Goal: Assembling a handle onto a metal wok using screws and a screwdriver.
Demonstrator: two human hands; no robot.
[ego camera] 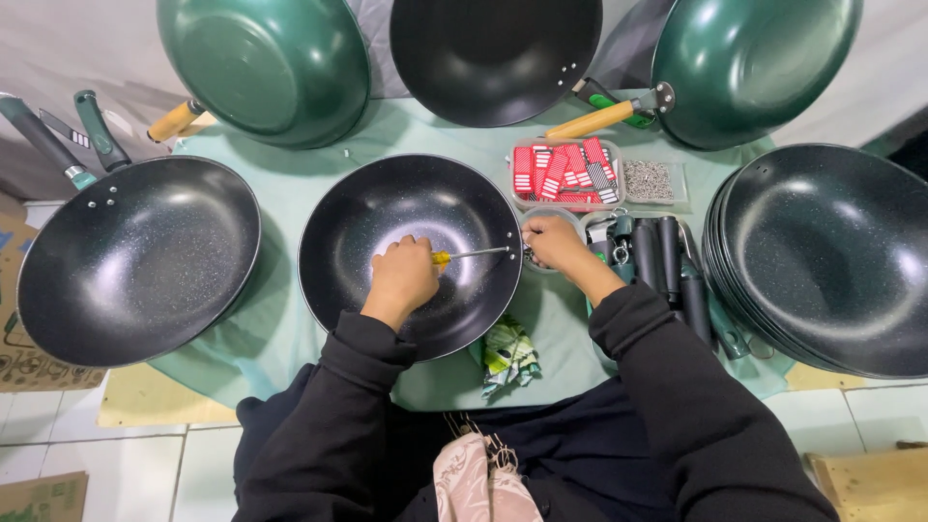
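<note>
A black speckled wok (pixel 411 208) without a handle lies in front of me on a pale green cloth (pixel 290 184). My left hand (pixel 404 275) is inside the wok, closed around a yellow-handled screwdriver (pixel 464 255) whose shaft points right at the wok's rim. My right hand (pixel 553 242) is just outside that rim, fingers pinched on something small at the screwdriver tip; what it pinches is hidden.
A finished wok with a handle (pixel 135 261) lies at left, a stack of bare woks (pixel 831 256) at right, and other woks lean at the back (pixel 266 63). Trays of red packets (pixel 565 174) and screws (pixel 650 180), dark handles (pixel 662 256) and a crumpled wrapper (pixel 507 356) surround it.
</note>
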